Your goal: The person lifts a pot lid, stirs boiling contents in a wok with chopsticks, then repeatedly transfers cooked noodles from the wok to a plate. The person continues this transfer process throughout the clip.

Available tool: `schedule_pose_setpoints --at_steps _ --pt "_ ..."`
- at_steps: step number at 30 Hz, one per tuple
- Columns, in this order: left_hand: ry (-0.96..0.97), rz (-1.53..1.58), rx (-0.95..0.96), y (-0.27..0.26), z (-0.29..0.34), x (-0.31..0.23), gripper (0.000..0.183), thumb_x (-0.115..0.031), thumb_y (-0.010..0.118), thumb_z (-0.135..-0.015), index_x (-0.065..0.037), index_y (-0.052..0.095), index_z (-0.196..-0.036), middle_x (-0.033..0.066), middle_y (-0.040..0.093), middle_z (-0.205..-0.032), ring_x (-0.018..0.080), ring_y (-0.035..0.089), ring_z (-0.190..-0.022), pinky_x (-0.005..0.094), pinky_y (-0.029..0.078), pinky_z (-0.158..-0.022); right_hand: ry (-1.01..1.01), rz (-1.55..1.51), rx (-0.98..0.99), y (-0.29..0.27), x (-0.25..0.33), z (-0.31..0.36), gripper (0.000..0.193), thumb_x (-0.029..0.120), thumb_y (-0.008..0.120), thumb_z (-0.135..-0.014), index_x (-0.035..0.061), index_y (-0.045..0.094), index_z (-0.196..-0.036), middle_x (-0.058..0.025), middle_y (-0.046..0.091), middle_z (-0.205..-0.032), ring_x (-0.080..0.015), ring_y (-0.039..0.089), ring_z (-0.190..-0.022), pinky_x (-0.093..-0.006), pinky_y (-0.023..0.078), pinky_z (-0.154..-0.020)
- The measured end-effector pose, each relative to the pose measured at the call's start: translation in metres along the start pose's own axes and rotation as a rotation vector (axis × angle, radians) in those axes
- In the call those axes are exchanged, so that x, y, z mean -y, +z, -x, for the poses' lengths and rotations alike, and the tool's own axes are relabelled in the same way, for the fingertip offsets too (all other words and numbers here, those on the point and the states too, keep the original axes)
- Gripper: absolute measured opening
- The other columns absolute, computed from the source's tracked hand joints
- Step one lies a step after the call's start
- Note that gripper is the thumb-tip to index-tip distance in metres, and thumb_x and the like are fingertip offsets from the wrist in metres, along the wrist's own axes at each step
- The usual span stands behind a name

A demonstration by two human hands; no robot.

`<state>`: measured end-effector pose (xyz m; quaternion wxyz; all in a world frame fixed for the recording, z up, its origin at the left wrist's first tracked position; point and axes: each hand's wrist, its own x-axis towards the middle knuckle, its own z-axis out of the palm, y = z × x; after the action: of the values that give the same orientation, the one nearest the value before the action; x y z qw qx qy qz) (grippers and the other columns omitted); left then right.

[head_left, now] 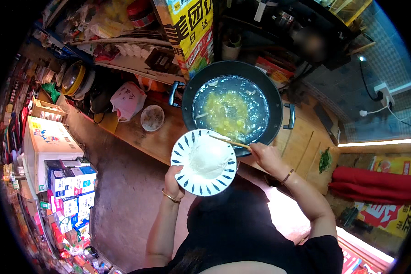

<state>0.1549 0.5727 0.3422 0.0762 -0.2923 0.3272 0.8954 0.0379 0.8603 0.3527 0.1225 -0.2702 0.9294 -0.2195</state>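
Observation:
My left hand point(172, 182) grips the rim of a white plate point(180, 157) with dark blue dashes round its edge. White powder, like flour or starch, lies heaped point(208, 157) on it. Fingers of my right hand point(266, 158) are closed round wooden chopsticks point(230, 142), whose tips reach over the plate's far rim. Just beyond the plate stands a large black two-handled pot point(278, 98). Clear bubbling liquid point(255, 98) fills it, with a yellowish mass point(226, 112) in the middle. The plate overlaps the pot's near edge.
On the wooden counter point(146, 139), left of the pot, are a small bowl point(152, 117) and a white plastic bag point(128, 101). Chopped greens point(325, 160) lie to the right, near a rolled red cloth point(374, 185). Stacked boxes point(71, 192) stand on the left. A cable and plug point(378, 96) hang at the right wall.

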Motion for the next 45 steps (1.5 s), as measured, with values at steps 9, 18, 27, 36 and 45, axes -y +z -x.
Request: schedule_pose_setpoints --at_steps 9,18,27,36,45 --pt "-0.053 -0.048 -0.025 0.003 -0.001 -0.009 0.054 -0.021 0.05 -0.075 0.005 0.043 -0.122 0.0162 0.055 -0.115 0.0274 0.056 -0.102 0.0358 0.043 -0.09 -0.149 0.108 0.015 -0.011 -0.034 -0.016 0.014 0.022 0.051 -0.087 0.0079 0.053 -0.089 -0.011 0.057 -0.073 -0.0313 0.059 -0.064 -0.0421 0.046 -0.053" --pt "-0.017 -0.02 -0.094 0.009 0.004 -0.005 0.053 -0.021 0.048 -0.077 0.005 0.042 -0.122 0.0158 0.054 -0.116 0.0274 0.055 -0.104 0.0375 0.043 -0.091 -0.065 0.299 0.079 -0.02 -0.053 -0.058 0.009 0.013 0.05 -0.083 0.0074 0.056 -0.086 -0.0134 0.062 -0.075 -0.0323 0.061 -0.067 -0.0422 0.048 -0.055" --pt "0.075 0.081 -0.148 0.029 0.02 0.015 0.05 -0.02 0.048 -0.078 0.003 0.043 -0.122 0.013 0.053 -0.118 0.0253 0.053 -0.107 0.0352 0.041 -0.092 0.176 0.285 0.034 -0.024 -0.022 -0.016 0.021 0.015 0.045 -0.084 0.0012 0.057 -0.073 -0.0193 0.059 -0.065 -0.0365 0.059 -0.061 -0.0463 0.046 -0.055" --pt "0.152 0.074 -0.167 0.034 0.024 0.039 0.051 -0.021 0.047 -0.08 0.004 0.041 -0.124 0.0144 0.052 -0.119 0.0265 0.052 -0.107 0.0354 0.04 -0.093 0.285 -0.496 0.096 0.019 0.042 0.045 0.026 0.02 0.046 -0.09 -0.0013 0.056 -0.081 -0.0226 0.058 -0.072 -0.0389 0.057 -0.067 -0.0422 0.044 -0.061" --pt "0.169 0.059 -0.128 0.032 0.022 0.036 0.053 -0.023 0.047 -0.079 0.003 0.041 -0.124 0.0143 0.052 -0.119 0.0273 0.053 -0.106 0.0363 0.04 -0.093 0.177 -0.243 -0.044 0.023 0.032 0.044 0.018 0.016 0.047 -0.088 0.0004 0.052 -0.081 -0.0223 0.056 -0.07 -0.0411 0.055 -0.067 -0.0489 0.042 -0.058"
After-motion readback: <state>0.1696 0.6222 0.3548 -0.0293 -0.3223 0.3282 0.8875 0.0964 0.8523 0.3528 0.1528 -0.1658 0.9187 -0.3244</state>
